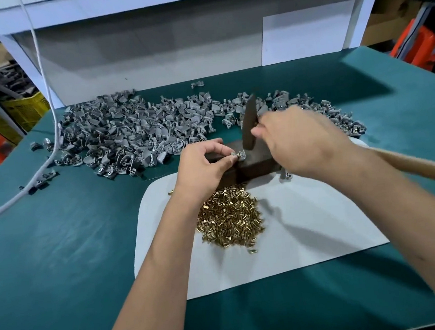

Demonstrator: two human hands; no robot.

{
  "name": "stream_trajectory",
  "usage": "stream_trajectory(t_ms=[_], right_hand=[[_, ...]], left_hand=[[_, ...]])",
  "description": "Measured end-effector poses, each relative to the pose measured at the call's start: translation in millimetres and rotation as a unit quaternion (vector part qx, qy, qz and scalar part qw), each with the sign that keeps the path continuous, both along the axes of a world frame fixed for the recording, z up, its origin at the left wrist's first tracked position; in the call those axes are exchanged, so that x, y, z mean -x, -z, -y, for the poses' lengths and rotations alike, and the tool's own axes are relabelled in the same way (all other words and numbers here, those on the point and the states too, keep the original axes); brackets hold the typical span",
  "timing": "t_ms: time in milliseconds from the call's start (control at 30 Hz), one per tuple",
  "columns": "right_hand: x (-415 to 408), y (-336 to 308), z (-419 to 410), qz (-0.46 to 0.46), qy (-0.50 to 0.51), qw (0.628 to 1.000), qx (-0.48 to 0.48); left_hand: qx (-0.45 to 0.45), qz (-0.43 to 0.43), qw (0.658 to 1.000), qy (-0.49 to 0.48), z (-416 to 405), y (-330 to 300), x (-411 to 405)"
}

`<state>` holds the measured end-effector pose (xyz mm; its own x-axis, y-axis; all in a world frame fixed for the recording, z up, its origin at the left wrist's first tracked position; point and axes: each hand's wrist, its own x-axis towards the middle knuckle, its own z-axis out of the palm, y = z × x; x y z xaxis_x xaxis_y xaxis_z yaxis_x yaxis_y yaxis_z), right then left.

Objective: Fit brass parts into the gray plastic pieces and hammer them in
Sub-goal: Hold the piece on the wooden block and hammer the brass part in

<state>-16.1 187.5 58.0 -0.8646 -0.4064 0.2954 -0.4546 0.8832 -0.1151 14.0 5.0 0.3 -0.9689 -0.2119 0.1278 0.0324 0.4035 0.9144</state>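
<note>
My left hand [205,163] pinches a small gray plastic piece [240,156] on top of a dark metal block [253,161]. My right hand [296,142] grips a hammer [249,125] near its dark head, which stands on the gray piece; the wooden handle [421,168] runs off to the right. A heap of brass parts [231,219] lies on a white sheet [309,235] just in front of the block. A big pile of gray plastic pieces [129,133] spreads across the green table behind.
A green mat [60,244] covers the table. A white cable [51,142] hangs down at the left and trails over the mat. More gray pieces [338,117] lie at the back right. A white backboard [174,50] stands behind, with yellow and orange crates beside the table.
</note>
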Motion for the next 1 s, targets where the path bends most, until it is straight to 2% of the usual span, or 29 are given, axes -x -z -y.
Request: stream_trajectory(t_ms=[67,100,200,233,300,367,400,500,600,667,700,733,833,1000], right_hand=[[-5.0,1.7,4.3,-0.054,0.007,0.995,0.080],[-8.3,6.0,8.7,-0.044,0.004,0.995,0.086],[-10.0,13.5,9.7,0.063,0.004,0.998,0.018],[-5.1,8.0,6.1,0.060,0.003,0.998,-0.009],[1.3,-3.3,0.9,0.003,0.004,1.000,-0.021],[-2.4,-3.1,3.1,-0.058,0.002,0.997,0.057],[-7.5,1.1,7.9,-0.046,-0.005,0.996,0.075],[-10.7,11.1,14.7,0.050,-0.016,0.999,-0.004],[4.1,-3.2,5.9,0.025,-0.025,0.998,-0.050],[0.9,-1.9,5.7,-0.042,-0.021,0.999,0.020],[-3.3,1.9,8.7,-0.047,-0.018,0.997,0.058],[-7.6,7.3,12.2,-0.021,-0.018,0.998,0.063],[-6.2,10.2,10.6,0.068,-0.008,0.998,-0.006],[-4.9,-2.6,-25.8,0.089,-0.071,0.993,0.013]], left_hand=[[0.007,-0.002,1.000,0.004,1.0,0.5,0.5],[0.007,0.001,1.000,0.003,1.1,0.4,0.6],[-0.004,0.012,1.000,-0.005,-1.2,-1.4,-0.1],[-0.005,0.012,1.000,-0.007,-1.5,-1.6,-0.5],[-0.002,0.010,1.000,-0.003,-0.6,-1.7,-1.1],[0.007,0.006,1.000,0.002,1.2,-0.8,-0.1],[0.008,0.005,1.000,0.003,2.1,-0.3,0.3],[0.002,0.002,1.000,0.006,0.3,-0.8,0.6],[0.004,0.005,1.000,0.005,-0.1,-0.6,0.2],[0.008,0.001,1.000,0.009,2.0,1.3,1.0],[0.009,-0.001,1.000,0.009,2.6,1.6,1.9],[0.007,0.000,1.000,0.009,2.6,1.8,1.4],[-0.004,-0.002,1.000,0.010,1.4,3.5,2.4],[0.000,-0.006,1.000,0.017,6.5,6.7,5.0]])
